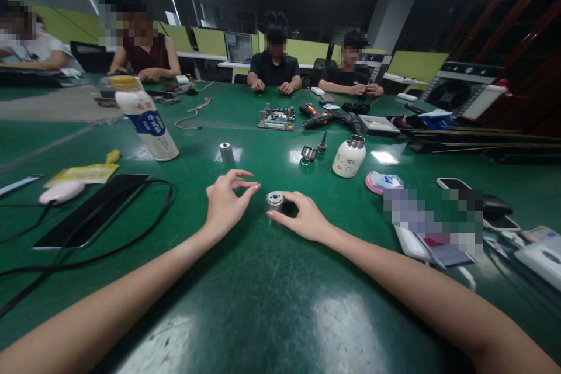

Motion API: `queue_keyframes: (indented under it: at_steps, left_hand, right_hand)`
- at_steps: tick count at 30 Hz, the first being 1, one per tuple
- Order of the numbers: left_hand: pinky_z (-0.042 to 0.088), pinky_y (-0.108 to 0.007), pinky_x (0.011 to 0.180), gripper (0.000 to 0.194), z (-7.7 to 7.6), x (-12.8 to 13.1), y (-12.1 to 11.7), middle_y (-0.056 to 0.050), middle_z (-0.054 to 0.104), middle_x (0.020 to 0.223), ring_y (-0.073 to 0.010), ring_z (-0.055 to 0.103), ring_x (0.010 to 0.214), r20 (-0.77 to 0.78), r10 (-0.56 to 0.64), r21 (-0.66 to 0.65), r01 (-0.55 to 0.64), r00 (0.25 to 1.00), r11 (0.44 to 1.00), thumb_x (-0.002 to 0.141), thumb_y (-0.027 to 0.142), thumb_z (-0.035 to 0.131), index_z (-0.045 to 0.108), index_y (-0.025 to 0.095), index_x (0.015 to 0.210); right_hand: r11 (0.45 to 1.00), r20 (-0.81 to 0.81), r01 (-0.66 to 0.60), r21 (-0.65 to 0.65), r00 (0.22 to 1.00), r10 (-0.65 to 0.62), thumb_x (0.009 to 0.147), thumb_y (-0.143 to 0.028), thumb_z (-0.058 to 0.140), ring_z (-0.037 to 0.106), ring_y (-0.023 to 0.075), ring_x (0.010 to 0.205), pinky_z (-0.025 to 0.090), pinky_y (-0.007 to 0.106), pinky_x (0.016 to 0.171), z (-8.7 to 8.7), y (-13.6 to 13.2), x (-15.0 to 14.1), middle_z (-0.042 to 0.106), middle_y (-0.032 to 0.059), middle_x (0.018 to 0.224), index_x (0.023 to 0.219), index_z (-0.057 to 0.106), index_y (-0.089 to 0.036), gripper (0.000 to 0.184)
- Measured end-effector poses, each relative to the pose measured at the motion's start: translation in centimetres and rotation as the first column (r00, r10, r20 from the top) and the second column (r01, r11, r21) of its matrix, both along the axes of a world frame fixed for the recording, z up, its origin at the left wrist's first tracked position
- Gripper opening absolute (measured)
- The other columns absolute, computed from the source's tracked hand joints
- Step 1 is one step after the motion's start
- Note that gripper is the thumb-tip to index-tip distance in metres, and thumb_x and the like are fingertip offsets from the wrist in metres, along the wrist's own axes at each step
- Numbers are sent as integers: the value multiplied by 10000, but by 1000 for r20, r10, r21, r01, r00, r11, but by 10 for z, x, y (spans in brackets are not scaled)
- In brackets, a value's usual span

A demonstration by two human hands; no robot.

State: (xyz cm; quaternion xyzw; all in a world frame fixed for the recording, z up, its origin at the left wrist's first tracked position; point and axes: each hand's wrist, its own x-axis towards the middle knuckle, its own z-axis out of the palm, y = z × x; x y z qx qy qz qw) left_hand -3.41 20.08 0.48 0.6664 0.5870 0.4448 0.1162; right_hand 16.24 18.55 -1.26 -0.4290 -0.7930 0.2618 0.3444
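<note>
My right hand rests on the green table with thumb and fingers wrapped round a small silver metal cylinder that stands upright. My left hand hovers just left of it, fingers curled with thumb and forefinger nearly pinched; whether it holds anything I cannot make out. A second silver cylinder stands farther back. A small metal ring part and a dark bolt-like piece lie behind to the right.
A white milk bottle leans at left; a white jar stands right of centre. A phone and black cable lie at left, phones and papers at right. A circuit board and drills sit farther back. Several people sit across.
</note>
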Motion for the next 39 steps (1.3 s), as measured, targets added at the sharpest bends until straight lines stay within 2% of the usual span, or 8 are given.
queue_keyframes:
  at_steps: [4,7,12,19,23,30,34,39]
  left_hand:
    - [389,-503,973,226,-9,-8,6,-30,795,898,-319,647,1112,-61,-21,-149,12,998,989,803,326,711,647,264,1011]
    - [346,-532,993,293,-11,-7,5,-39,791,982,-334,615,1151,-81,-11,-112,2,997,994,799,352,718,648,274,1072]
    - [335,-547,996,232,-8,-4,3,-33,795,880,-339,616,1134,-102,-15,-84,6,995,996,811,314,706,682,275,1038]
    - [430,-430,950,143,10,13,-13,-31,774,934,-265,661,1037,4,-162,167,159,987,973,865,358,661,713,250,943]
    - [440,-416,946,108,11,19,-19,-30,764,930,-248,665,1004,-12,-250,146,249,968,958,864,322,665,723,252,923]
    - [440,-430,951,103,13,19,-20,-32,764,915,-247,669,982,-5,-302,129,300,953,945,852,324,671,710,245,905]
    - [422,-452,983,128,15,20,-23,-21,763,892,-258,678,994,-14,-240,115,240,971,964,826,319,686,669,244,928]
    - [424,-455,1001,253,13,20,-24,-31,749,929,-257,702,990,104,-118,124,105,988,987,863,386,642,583,233,1057]
  right_hand:
    - [1000,2,0,-3,1000,0,838,-358,733,631,211,953,472,356,876,0,0,0,732,56,1123,1204,673,-220,396]
    - [1000,2,-1,-5,1000,1,835,-357,737,632,211,951,474,355,870,0,0,0,734,59,1111,1214,669,-214,411]
    - [1000,0,3,-2,1000,-3,836,-359,735,631,209,955,473,359,877,0,0,0,730,56,1124,1213,668,-220,407]
    - [1000,-8,-7,13,1000,7,836,-339,740,623,201,918,465,344,847,-1,1,0,734,52,1082,1220,661,-214,411]
    - [1000,-5,-12,21,1000,12,840,-336,738,608,190,877,455,326,814,-1,1,-1,736,44,1032,1152,681,-208,342]
    - [1000,1,-4,17,1000,4,838,-350,741,604,190,865,448,318,794,-2,1,-1,733,50,986,1089,696,-185,304]
    - [1000,0,-16,10,1000,16,843,-359,732,613,198,896,456,331,820,-1,0,0,735,48,1053,1147,684,-202,345]
    - [1000,-10,-13,-18,1000,12,842,-356,734,619,203,929,463,345,854,1,0,0,737,36,1090,1229,656,-238,412]
